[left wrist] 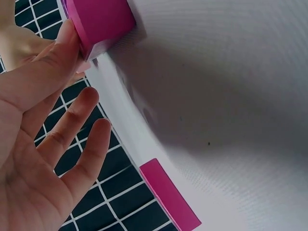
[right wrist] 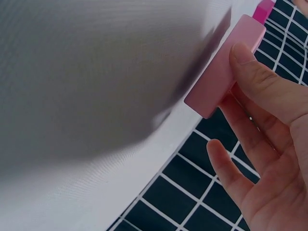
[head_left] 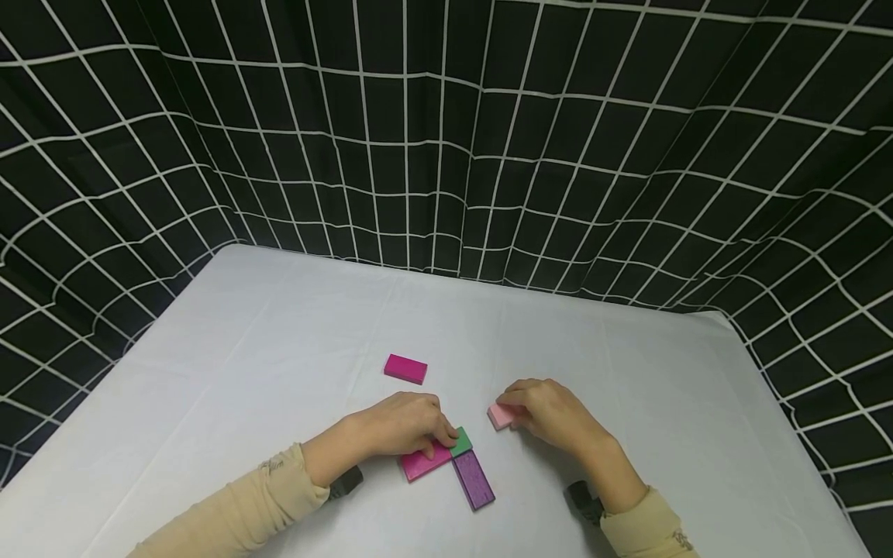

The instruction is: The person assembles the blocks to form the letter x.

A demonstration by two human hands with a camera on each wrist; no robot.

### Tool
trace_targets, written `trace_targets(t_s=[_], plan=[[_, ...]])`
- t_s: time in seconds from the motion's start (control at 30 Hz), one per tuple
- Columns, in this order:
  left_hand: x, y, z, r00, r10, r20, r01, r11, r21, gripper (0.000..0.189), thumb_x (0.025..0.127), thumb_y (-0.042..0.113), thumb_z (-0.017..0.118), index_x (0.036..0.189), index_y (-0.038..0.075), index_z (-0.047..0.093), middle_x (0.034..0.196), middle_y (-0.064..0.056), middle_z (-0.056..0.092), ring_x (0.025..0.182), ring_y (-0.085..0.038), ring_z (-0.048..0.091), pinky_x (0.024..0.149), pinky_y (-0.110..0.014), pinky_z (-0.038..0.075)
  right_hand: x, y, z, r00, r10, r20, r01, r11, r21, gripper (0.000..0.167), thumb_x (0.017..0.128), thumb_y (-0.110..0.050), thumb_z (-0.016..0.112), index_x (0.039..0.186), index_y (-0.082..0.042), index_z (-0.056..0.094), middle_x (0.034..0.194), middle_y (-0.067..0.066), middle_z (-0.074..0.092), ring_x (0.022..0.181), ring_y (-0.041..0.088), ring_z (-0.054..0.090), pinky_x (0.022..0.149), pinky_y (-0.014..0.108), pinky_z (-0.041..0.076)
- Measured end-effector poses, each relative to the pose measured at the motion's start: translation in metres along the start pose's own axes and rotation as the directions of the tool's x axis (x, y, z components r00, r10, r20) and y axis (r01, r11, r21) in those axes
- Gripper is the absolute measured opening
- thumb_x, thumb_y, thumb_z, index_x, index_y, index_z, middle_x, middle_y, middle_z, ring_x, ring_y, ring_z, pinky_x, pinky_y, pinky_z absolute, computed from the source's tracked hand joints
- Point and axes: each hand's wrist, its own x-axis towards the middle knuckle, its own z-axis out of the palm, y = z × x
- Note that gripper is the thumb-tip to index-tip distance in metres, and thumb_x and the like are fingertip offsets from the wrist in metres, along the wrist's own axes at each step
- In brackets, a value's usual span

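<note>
My left hand (head_left: 408, 425) is over a magenta block (head_left: 422, 463), its thumb and index finger at the block's far end; the other fingers (left wrist: 91, 149) are spread. The index fingertip reaches a small green block (head_left: 461, 442) that butts against the magenta one. A purple block (head_left: 474, 480) runs from the green block toward me, forming a corner. To the right, my right hand (head_left: 551, 411) pinches a light pink block (right wrist: 226, 67) between thumb and fingers. In the right wrist view this block is tilted above the white cloth, with its shadow beside it.
Another magenta block (head_left: 405, 369) lies farther back on the white-covered table (head_left: 293, 325), left of centre. A black curtain with a white grid (head_left: 446, 132) surrounds the table's back and sides. Dark wrist devices (head_left: 584, 502) show at both cuffs.
</note>
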Motion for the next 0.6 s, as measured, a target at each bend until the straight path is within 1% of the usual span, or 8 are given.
trace_targets(t_s=[0.27,0.47,0.6], plan=[[0.0001,-0.0004,0.0013,1.0,0.011,-0.003,-0.011,1.0,0.015,0.028,0.079,0.014,0.079,0.107,0.015,0.077,0.111,0.008,0.07,0.085,-0.004,0.057,0.065,-0.011,0.04,0.0003,-0.0016,0.0037,1.0,-0.027,-0.011,0.027,0.999,0.02,0.028,0.068,0.008,0.08,0.093,-0.003,0.076,0.09,0.004,0.071,0.085,0.019,0.068,0.076,0.035,0.054],[0.0007,0.0002,0.0015,1.0,0.005,-0.004,-0.005,1.0,0.015,0.028,0.079,0.013,0.079,0.106,0.015,0.077,0.111,0.008,0.07,0.086,-0.004,0.057,0.067,-0.011,0.041,0.0012,-0.0038,0.0044,1.0,-0.016,0.004,0.016,0.999,0.028,0.027,0.069,0.007,0.08,0.094,-0.003,0.076,0.09,0.003,0.072,0.085,0.019,0.068,0.076,0.033,0.055],[0.0009,0.0008,0.0014,1.0,0.0,-0.006,0.0,1.0,0.006,0.028,0.079,0.013,0.079,0.106,0.015,0.077,0.111,0.007,0.07,0.086,-0.004,0.057,0.068,-0.011,0.042,0.0016,-0.0054,0.0045,1.0,-0.024,0.013,0.024,0.999,0.029,0.027,0.07,0.006,0.08,0.094,-0.003,0.076,0.09,0.003,0.072,0.085,0.019,0.068,0.076,0.033,0.055]])
